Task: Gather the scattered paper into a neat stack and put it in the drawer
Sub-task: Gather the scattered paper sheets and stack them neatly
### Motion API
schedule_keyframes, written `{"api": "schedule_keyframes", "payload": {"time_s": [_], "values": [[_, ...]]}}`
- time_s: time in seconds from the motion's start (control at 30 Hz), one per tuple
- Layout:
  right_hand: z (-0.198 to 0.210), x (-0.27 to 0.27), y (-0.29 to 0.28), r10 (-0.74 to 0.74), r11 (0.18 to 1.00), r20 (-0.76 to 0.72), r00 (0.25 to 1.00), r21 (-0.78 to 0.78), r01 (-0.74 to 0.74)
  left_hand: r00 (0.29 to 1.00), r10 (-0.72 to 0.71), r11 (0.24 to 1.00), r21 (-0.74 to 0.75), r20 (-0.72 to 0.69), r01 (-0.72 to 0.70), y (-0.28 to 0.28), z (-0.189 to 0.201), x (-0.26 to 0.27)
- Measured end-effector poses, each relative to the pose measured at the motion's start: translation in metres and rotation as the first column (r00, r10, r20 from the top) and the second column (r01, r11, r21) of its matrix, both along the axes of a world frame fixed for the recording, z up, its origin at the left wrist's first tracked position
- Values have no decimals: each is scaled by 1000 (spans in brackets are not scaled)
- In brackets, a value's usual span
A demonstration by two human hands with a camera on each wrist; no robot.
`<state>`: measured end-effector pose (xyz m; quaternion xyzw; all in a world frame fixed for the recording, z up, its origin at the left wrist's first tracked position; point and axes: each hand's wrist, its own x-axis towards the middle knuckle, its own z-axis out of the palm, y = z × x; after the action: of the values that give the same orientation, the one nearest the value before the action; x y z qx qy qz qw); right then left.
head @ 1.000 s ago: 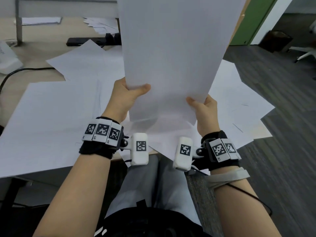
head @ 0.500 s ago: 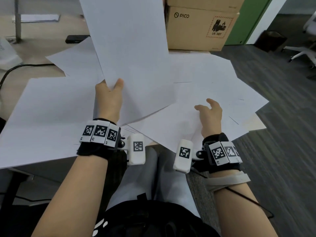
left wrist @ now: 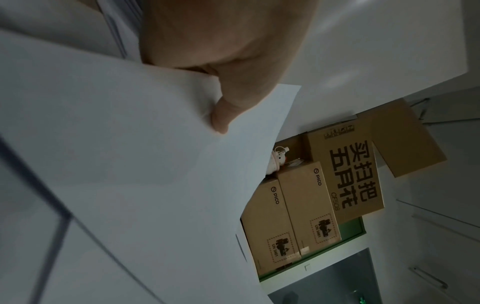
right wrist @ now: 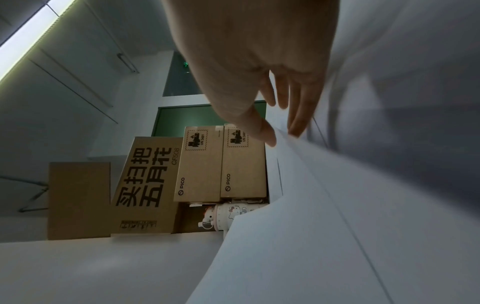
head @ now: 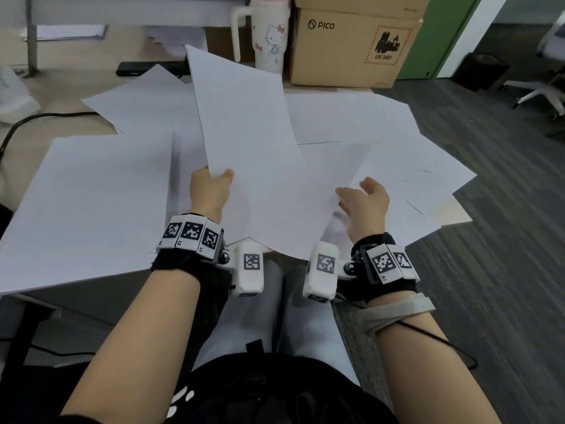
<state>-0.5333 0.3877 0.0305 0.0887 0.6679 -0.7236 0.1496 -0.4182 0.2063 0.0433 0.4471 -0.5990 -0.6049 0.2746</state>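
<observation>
My left hand (head: 218, 175) grips the lower left corner of a few white sheets (head: 244, 127), thumb on top, and holds them tilted just over the desk. The left wrist view shows that thumb (left wrist: 221, 115) pressed on the paper (left wrist: 130, 164). My right hand (head: 354, 191) is open with straight fingers, which touch the edge of a sheet lying on the desk. In the right wrist view these fingers (right wrist: 296, 123) meet the paper edge (right wrist: 337, 226). More loose sheets (head: 397, 154) fan out across the desk, one large one (head: 91, 194) at the left. No drawer is in view.
At the back of the wooden desk (head: 61, 96) stand a Hello Kitty mug (head: 270, 35) and a stack of PICO cardboard boxes (head: 345, 47). A black cable (head: 27, 120) runs at the left. The desk's right edge (head: 452, 215) borders grey floor with a chair base (head: 538, 93).
My right hand let go of the raised sheets and came down onto the papers on the desk. My left hand swung the held sheets left and lowered them toward the desk.
</observation>
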Motion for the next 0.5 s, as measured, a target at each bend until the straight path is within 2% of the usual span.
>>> {"api": "schedule_keyframes", "payload": {"time_s": [0.17,0.4,0.5], "values": [[1,7,-3,281,956,77,957,68,-286,999,27,999,23,-18,-26,-3,4,3],[7,-8,14,188,950,-79,979,267,-161,997,63,995,-76,-34,-66,-16,17,11],[13,-14,29,143,964,-107,984,239,-114,999,-44,996,-83,-5,44,-13,26,7]]}}
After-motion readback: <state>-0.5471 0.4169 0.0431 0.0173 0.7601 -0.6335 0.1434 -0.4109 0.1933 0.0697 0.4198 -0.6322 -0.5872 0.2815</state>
